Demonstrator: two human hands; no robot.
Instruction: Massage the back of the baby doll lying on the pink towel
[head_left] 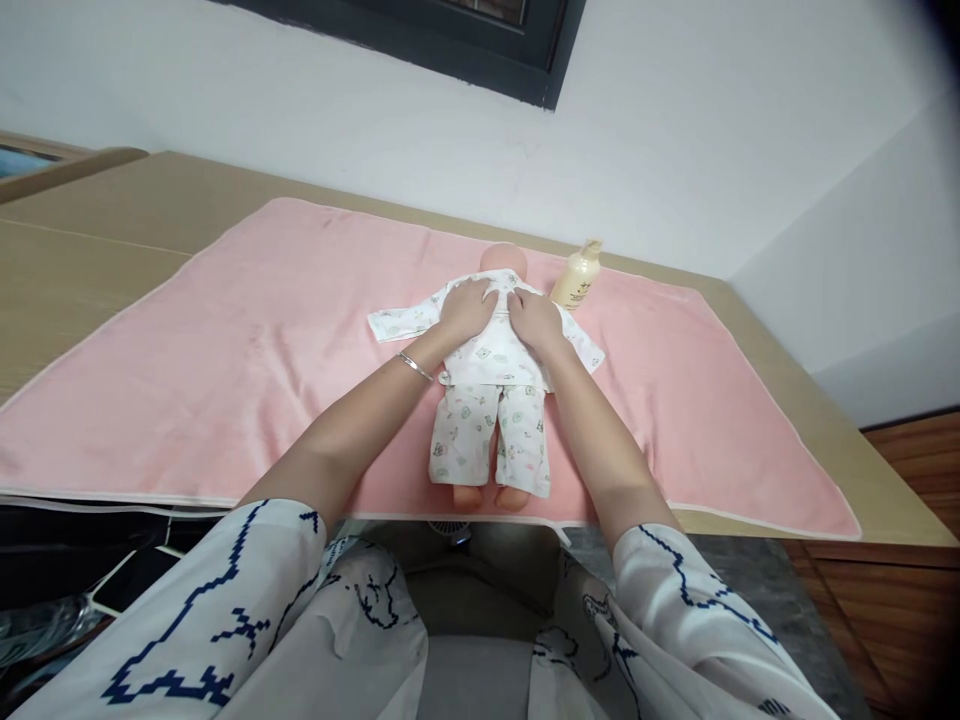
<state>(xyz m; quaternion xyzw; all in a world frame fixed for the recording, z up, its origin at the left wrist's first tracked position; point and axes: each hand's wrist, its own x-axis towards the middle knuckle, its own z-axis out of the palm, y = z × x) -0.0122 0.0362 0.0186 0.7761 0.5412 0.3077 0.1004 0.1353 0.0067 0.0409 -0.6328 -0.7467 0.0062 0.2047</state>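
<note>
The doll lies in the middle of the pink towel. Its long axis runs straight away from you, round bare head at the far end and bare feet toward you. It wears a soft white printed cotton top and trousers, sleeves spread sideways. Your left hand and right hand rest flat on its upper body, side by side, fingers extended and gripping nothing. A thin metal bracelet circles your left wrist. A cream plastic bottle stands just beside the head. The fleecy towel covers a pale wooden table.
</note>
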